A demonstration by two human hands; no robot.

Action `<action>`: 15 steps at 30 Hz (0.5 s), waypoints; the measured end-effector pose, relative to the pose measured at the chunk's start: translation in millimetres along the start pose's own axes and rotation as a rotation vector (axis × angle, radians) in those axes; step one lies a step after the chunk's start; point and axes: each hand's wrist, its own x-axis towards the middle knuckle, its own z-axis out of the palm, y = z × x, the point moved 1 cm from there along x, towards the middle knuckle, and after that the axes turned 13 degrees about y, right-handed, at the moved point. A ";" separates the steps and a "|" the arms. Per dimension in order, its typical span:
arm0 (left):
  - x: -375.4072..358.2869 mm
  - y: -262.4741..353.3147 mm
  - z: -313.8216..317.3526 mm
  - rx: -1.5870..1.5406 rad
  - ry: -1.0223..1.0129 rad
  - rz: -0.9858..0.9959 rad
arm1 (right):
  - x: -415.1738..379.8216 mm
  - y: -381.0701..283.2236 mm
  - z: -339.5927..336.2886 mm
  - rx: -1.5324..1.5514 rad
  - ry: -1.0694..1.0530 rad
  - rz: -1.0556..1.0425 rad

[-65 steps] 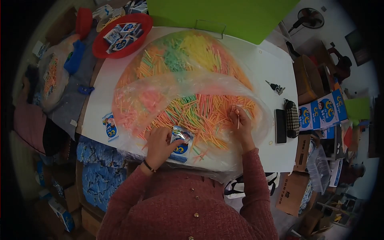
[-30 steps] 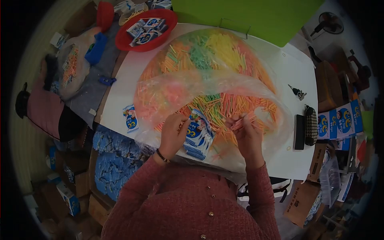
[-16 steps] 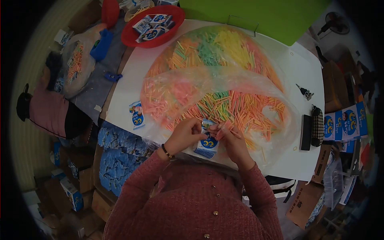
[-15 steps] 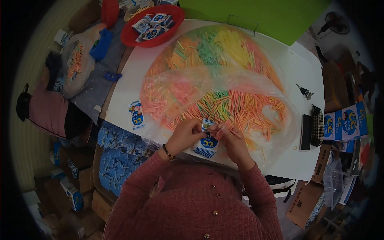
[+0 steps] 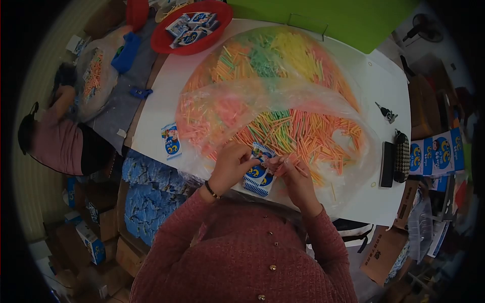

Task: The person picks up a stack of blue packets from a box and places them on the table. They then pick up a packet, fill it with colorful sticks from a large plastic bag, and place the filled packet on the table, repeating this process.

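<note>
My left hand (image 5: 231,164), with a beaded bracelet at the wrist, pinches the upper left side of a small blue and white packet (image 5: 258,183). Close by on the right, my right hand (image 5: 298,183) is closed around a few pink sticks (image 5: 302,170), its fingertips at the packet's right edge. Just beyond both hands lies a large clear plastic bag (image 5: 303,96), its mouth towards me, full of thin pink, orange, green and yellow sticks (image 5: 283,129). Another blue and white packet (image 5: 172,140) lies flat on the white table (image 5: 156,108) to the left.
A red bowl (image 5: 227,22) of packets stands at the back left. At the right are keys (image 5: 386,112), a black phone (image 5: 387,164) and a patterned pouch (image 5: 401,156). Below the left edge sits a box of blue packets (image 5: 149,202). Another person (image 5: 63,141) works at the left.
The packet has tilted and shifted slightly left, and my left fingers now meet its upper part. The person at the left has stretched an arm forward.
</note>
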 end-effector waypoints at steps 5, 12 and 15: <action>-6.2 25.4 -6.7 0.287 0.099 0.355 | -13.3 -6.6 12.7 -0.164 -0.105 -0.180; -8.6 19.4 -13.0 0.312 0.230 0.341 | -0.8 10.2 13.0 -0.205 -0.019 -0.072; -18.2 10.4 -14.5 -0.729 0.025 -0.421 | 2.4 17.2 8.1 -0.015 -0.001 -0.024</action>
